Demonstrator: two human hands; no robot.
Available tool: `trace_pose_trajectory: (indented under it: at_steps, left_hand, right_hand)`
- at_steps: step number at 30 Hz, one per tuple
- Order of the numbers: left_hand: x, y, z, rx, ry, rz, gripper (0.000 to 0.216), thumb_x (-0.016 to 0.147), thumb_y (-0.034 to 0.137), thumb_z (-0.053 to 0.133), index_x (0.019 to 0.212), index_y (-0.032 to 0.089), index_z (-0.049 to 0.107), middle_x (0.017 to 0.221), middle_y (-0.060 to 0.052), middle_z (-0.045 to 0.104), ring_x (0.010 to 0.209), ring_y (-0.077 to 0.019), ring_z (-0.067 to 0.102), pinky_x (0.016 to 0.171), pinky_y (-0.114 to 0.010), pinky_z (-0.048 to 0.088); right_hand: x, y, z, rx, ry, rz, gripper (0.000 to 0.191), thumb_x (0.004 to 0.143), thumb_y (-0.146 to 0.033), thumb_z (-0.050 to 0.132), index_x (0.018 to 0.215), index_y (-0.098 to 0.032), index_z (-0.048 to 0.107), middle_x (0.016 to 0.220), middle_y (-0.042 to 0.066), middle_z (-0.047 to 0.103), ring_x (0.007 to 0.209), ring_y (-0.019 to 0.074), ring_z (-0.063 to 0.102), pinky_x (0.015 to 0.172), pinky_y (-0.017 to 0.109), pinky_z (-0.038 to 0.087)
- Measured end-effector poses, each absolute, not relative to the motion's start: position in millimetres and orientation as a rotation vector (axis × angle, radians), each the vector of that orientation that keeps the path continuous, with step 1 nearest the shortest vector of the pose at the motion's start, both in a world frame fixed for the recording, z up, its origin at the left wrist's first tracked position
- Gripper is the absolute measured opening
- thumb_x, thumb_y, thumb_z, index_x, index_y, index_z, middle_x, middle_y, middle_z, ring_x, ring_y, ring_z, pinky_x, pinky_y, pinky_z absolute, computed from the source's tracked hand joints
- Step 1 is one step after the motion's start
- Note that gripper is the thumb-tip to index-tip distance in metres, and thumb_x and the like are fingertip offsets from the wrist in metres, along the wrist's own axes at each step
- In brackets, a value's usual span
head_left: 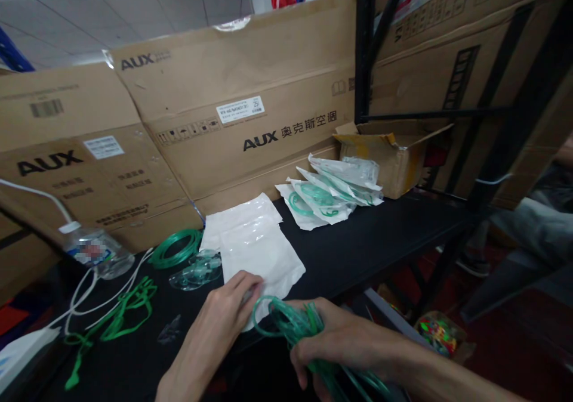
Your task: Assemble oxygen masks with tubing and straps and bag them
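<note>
Tubing, one green bundle, is sitting in the right hand, whose grip is closing around it at the bench edge. The left hand, fingers curled, is pinching its loop. Behind it, two empty white bags are lying beside one coil, one mask, one bottle; roughly five packed bags are leaning by one open box.
</note>
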State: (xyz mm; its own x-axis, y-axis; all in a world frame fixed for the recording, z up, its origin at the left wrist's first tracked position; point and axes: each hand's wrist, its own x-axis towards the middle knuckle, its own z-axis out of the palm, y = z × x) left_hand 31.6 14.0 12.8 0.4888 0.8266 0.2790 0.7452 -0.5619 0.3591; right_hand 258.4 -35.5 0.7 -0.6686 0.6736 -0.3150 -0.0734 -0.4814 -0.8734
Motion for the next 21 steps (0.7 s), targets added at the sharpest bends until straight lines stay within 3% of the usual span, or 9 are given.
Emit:
trace_pose_trajectory:
  at_steps: [3,6,11,16,19,21]
  left_hand:
    - [36,14,10,2.567,1.384,0.764,0.019,0.100,0.028,0.048,0.101,0.026,0.067,0.102,-0.002,0.070,0.084,-0.0166,0.073,0.077,-0.024,0.058]
    - [40,9,10,2.617,1.426,0.893,0.017,0.102,0.030,0.047,0.104,0.025,0.063,0.103,-0.002,0.067,0.084,-0.0161,0.072,0.076,-0.025,0.058]
    - [48,-3,8,2.739,1.398,1.022,0.019,0.103,0.026,0.045,0.115,0.024,0.060,0.105,-0.004,0.066,0.092,-0.0176,0.071,0.080,-0.027,0.058]
    - [54,-10,1,2.823,1.269,0.920,0.028,0.104,0.024,0.044,0.129,0.025,0.055,0.104,-0.004,0.066,0.090,-0.0157,0.071,0.079,-0.024,0.058]
    - [59,-11,1,2.873,1.334,0.840,0.040,0.104,0.024,0.043,0.143,0.029,0.047,0.099,-0.002,0.066,0.081,-0.0140,0.071,0.068,-0.021,0.057]
    - [64,-9,4,2.901,1.381,0.848,0.039,0.104,0.024,0.043,0.141,0.030,0.052,0.097,-0.001,0.066,0.078,-0.0142,0.071,0.064,-0.020,0.056]
  right_hand:
    - [253,-33,-1,-0.902,-1.173,2.167,0.060,0.068,-0.018,0.060,0.127,-0.026,0.056,0.063,-0.002,0.069,0.032,0.0095,0.053,0.034,0.015,0.039]
    - [250,-33,-9,-0.874,-1.052,2.195,0.057,0.073,-0.024,0.060,0.129,-0.023,0.048,0.066,0.001,0.071,0.034,0.0122,0.057,0.035,0.017,0.041]
    - [243,-36,-15,-0.876,-0.772,2.147,0.039,0.079,-0.036,0.058,0.111,-0.016,0.048,0.075,0.006,0.073,0.043,0.0141,0.064,0.042,0.022,0.051]
    - [234,-32,-8,-0.815,-0.716,1.941,0.034,0.086,-0.037,0.060,0.110,-0.013,0.054,0.078,0.004,0.071,0.046,0.0119,0.064,0.044,0.023,0.054]
    - [228,-28,-8,-0.779,-0.758,1.841,0.041,0.087,-0.040,0.064,0.117,-0.014,0.054,0.071,0.001,0.068,0.046,0.0126,0.063,0.043,0.023,0.053]
    - [226,-24,-10,-0.758,-0.799,1.799,0.051,0.086,-0.044,0.067,0.125,-0.016,0.051,0.068,-0.001,0.066,0.044,0.0135,0.062,0.040,0.023,0.051]
